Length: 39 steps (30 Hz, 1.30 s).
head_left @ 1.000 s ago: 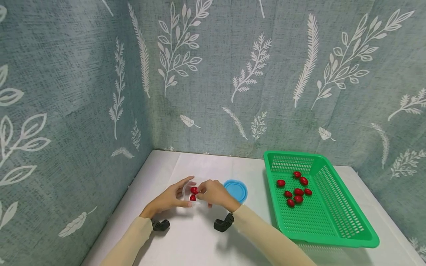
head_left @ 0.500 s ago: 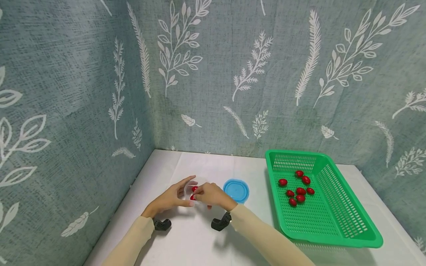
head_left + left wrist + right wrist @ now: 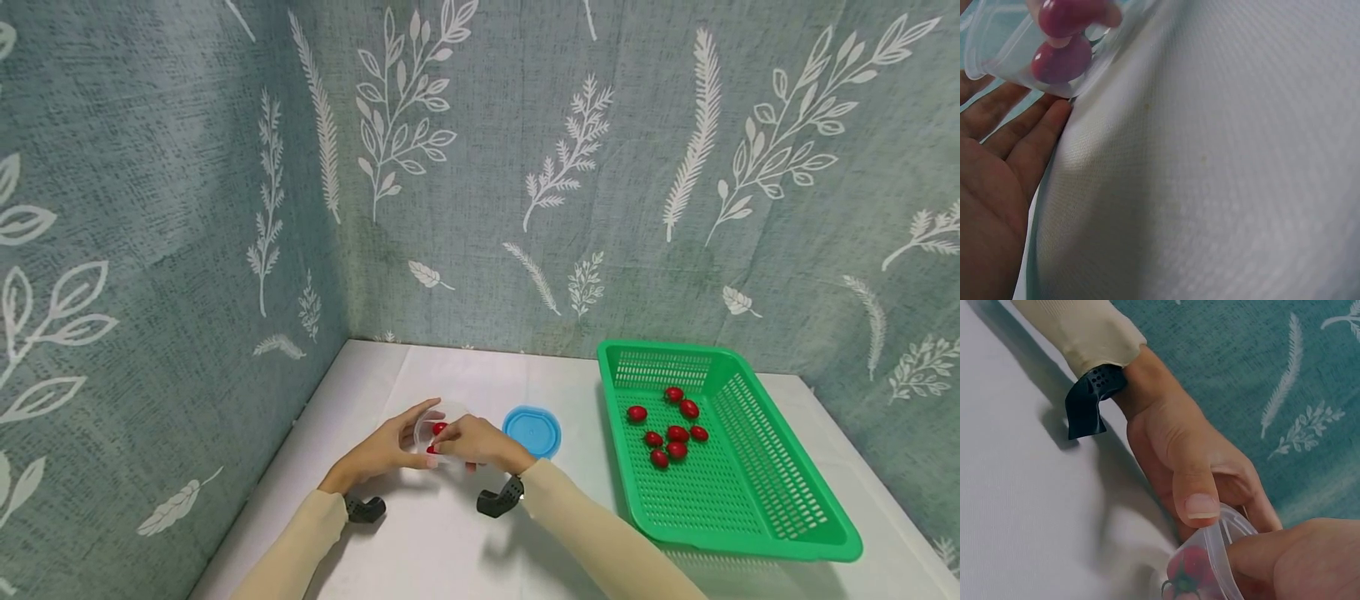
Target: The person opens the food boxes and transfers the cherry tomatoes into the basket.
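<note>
My left hand [image 3: 382, 450] holds a small clear plastic container [image 3: 997, 47] by its side, with the thumb at the near rim and the fingers spread along the far side. Inside it are two red cherry tomatoes, one upper [image 3: 1069, 15] and one lower [image 3: 1060, 61] in the left wrist view. My right hand [image 3: 480, 442] reaches into the opening, and its fingertips pinch one of these tomatoes. In the right wrist view, a tomato with a green stem [image 3: 1190, 572] shows through the container wall. The right hand's fingertips are partly hidden there.
A round blue lid [image 3: 532, 431] lies on the white table [image 3: 420, 542], just right of the container. Farther right stands a green perforated basket [image 3: 720, 500] with several cherry tomatoes [image 3: 677, 434] inside. A leaf-patterned cloth [image 3: 480, 208] rises behind the table.
My right hand has dipped slightly farther into the container, and its fingers now cover more of the tomatoes. My left hand keeps its hold. The head view has shifted slightly.
</note>
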Motion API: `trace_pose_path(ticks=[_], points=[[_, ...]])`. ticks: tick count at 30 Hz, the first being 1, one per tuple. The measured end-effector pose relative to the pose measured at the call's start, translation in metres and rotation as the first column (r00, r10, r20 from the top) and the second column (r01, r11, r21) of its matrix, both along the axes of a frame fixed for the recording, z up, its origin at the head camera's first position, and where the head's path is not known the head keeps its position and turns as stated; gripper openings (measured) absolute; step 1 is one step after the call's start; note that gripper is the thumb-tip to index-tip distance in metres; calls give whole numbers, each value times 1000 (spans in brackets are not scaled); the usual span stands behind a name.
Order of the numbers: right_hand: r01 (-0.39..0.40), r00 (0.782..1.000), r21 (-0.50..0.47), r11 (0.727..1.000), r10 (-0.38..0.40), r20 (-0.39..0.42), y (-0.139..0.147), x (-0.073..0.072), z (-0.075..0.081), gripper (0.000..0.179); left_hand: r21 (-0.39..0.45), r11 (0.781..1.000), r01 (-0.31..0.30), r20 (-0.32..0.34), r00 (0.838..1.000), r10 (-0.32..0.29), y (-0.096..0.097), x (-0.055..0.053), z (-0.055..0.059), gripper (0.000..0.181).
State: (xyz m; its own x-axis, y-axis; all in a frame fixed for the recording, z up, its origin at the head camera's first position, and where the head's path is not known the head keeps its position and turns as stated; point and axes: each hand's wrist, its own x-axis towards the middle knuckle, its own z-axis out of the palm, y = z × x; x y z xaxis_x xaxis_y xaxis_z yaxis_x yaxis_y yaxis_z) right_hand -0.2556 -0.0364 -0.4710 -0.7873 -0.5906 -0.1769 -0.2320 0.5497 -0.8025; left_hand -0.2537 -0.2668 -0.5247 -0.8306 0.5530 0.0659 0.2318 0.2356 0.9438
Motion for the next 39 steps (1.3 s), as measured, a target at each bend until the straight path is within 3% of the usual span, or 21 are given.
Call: trace_pose_path(ticks=[14, 26, 39], points=[[7, 999, -107, 994, -2, 43, 8, -3, 0, 6, -10, 1000, -8, -14, 1000, 8, 0, 2, 2, 103], [26, 994, -163, 986, -8, 109, 8, -1, -2, 17, 8, 1000, -4, -8, 1000, 4, 1, 1, 3, 103], [-53, 986, -269, 962, 93, 140, 15, -2, -9, 30, -14, 1000, -17, -13, 1000, 17, 1, 2, 0, 104]])
